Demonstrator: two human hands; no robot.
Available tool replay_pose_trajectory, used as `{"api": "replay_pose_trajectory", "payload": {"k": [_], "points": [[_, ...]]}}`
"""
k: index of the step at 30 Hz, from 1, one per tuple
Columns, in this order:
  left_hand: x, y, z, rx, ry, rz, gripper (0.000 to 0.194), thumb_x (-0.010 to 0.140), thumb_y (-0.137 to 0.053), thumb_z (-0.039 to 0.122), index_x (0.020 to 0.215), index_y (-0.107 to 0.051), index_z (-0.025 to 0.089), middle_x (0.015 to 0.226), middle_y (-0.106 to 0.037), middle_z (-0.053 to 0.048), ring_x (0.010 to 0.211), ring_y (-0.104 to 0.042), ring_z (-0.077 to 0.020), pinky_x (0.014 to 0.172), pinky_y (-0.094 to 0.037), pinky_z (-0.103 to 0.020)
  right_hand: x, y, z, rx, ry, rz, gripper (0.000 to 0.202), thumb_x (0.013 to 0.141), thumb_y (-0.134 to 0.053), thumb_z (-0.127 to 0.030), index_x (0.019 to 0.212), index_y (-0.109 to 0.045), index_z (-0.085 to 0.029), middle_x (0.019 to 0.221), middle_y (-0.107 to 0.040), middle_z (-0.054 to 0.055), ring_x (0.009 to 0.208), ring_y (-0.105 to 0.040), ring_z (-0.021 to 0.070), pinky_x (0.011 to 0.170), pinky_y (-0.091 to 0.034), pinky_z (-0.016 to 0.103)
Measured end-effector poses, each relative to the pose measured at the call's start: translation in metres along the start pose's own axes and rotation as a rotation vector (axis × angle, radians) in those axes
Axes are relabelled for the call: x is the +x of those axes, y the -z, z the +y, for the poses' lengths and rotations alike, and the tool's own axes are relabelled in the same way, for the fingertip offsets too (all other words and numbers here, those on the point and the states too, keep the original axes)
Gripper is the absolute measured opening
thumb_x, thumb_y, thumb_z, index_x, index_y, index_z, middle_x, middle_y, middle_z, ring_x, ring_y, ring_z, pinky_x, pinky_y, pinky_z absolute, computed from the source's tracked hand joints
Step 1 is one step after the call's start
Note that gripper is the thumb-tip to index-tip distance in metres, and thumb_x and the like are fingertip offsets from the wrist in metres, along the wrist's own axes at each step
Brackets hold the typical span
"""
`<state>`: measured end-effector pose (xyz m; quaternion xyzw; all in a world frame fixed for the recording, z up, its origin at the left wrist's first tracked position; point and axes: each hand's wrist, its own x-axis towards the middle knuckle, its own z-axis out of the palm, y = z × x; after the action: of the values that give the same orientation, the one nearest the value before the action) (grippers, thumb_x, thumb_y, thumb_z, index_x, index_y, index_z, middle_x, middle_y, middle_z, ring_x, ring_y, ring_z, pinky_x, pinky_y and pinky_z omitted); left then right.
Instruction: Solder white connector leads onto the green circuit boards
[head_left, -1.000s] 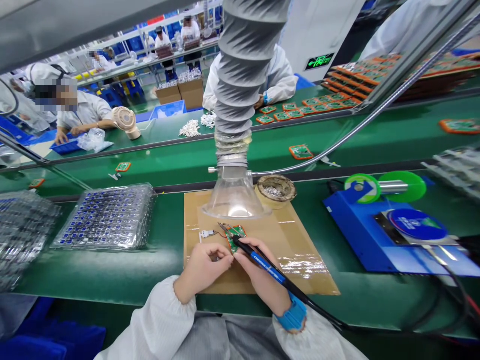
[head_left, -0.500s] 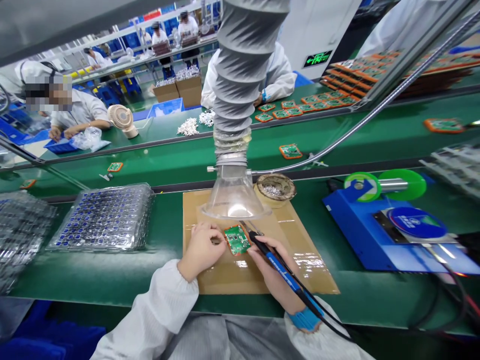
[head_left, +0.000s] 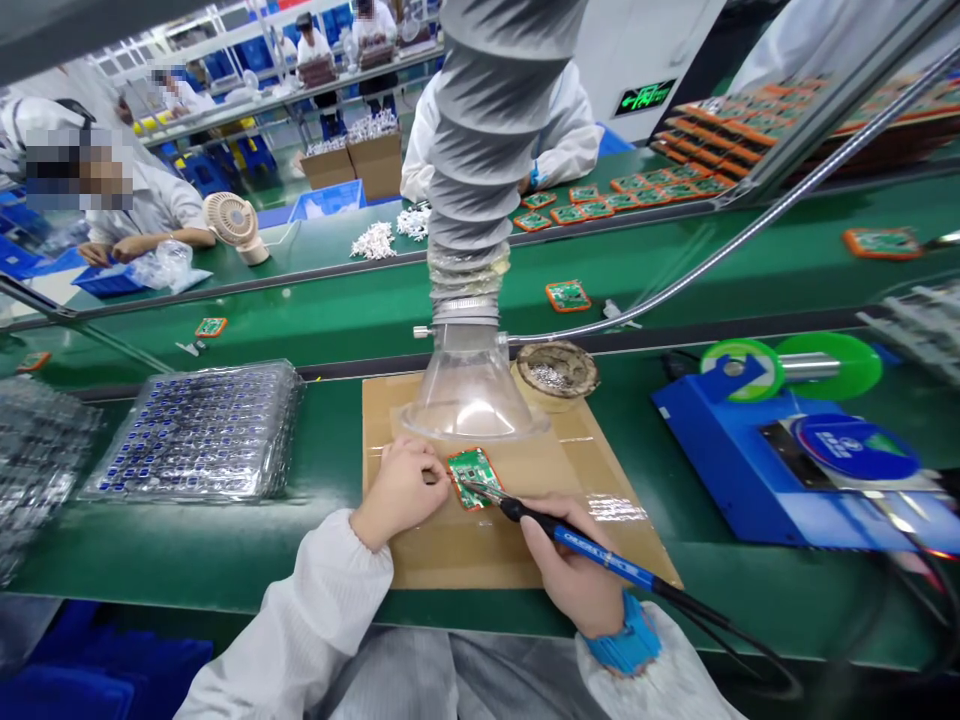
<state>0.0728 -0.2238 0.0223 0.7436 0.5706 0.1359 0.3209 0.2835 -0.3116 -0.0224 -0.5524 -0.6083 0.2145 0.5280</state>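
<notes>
A green circuit board [head_left: 480,466] with an orange rim lies on a brown cardboard sheet [head_left: 450,550] below a clear fume hood [head_left: 472,395]. My left hand [head_left: 405,490] rests on the cardboard, thumb and finger pinched together at the board's left edge; whatever is between the fingertips is too small to make out. In my right hand [head_left: 577,565] is a blue and black soldering iron [head_left: 600,552]. Its thin metal end, which looks two-pronged, reaches over the middle of the board. Whether it touches the board I cannot tell.
Behind the board stands a round pot [head_left: 559,372] with metal bits. Stacked clear trays [head_left: 202,430] lie left; a blue machine with green reels [head_left: 750,470] sits right. A grey hose [head_left: 487,130] hangs centrally. Boards lie on the green belt [head_left: 337,325], with co-workers beyond.
The soldering iron has swung lower and its end has moved left, from the board's upper right edge onto its middle. My right hand has shifted right; my left hand stays at the board's edge.
</notes>
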Motion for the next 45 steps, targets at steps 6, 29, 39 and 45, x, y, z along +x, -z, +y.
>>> {"api": "replay_pose_trajectory", "payload": {"k": [6, 29, 39, 45], "points": [[0.001, 0.001, -0.001, 0.012, -0.022, -0.021, 0.016, 0.079, -0.066, 0.012, 0.065, -0.068, 0.019, 0.092, -0.071, -0.001, 0.100, -0.058, -0.0220, 0.091, -0.035, -0.040, 0.005, -0.001, -0.005, -0.034, 0.030, -0.041, 0.005, 0.093, -0.066, -0.027, 0.097, -0.067, -0.026, 0.088, -0.077, 0.000, 0.077, -0.075, 0.0174, 0.068, -0.058, 0.026], [0.000, -0.002, -0.005, -0.008, -0.056, 0.012, 0.016, 0.078, -0.065, 0.011, 0.065, -0.069, 0.019, 0.088, -0.071, -0.001, 0.098, -0.059, -0.0213, 0.091, -0.034, -0.040, 0.007, -0.001, -0.010, -0.022, 0.055, -0.030, 0.001, 0.090, -0.066, -0.024, 0.091, -0.065, -0.025, 0.081, -0.073, 0.001, 0.070, -0.073, 0.0170, 0.062, -0.055, 0.025], [0.001, 0.000, -0.003, 0.002, -0.046, -0.009, 0.015, 0.078, -0.065, 0.011, 0.067, -0.070, 0.020, 0.090, -0.072, -0.002, 0.100, -0.059, -0.0224, 0.092, -0.035, -0.040, 0.008, -0.001, -0.012, -0.023, 0.047, -0.013, 0.002, 0.089, -0.067, -0.026, 0.090, -0.066, -0.024, 0.081, -0.075, 0.002, 0.070, -0.074, 0.0187, 0.061, -0.056, 0.027], [0.001, 0.002, -0.001, 0.003, -0.039, -0.013, 0.015, 0.077, -0.066, 0.011, 0.065, -0.070, 0.020, 0.091, -0.072, -0.002, 0.100, -0.059, -0.0231, 0.092, -0.035, -0.041, 0.009, -0.001, -0.014, -0.019, 0.050, -0.032, 0.001, 0.089, -0.066, -0.025, 0.089, -0.066, -0.024, 0.079, -0.075, 0.002, 0.069, -0.074, 0.0184, 0.060, -0.056, 0.027]]}}
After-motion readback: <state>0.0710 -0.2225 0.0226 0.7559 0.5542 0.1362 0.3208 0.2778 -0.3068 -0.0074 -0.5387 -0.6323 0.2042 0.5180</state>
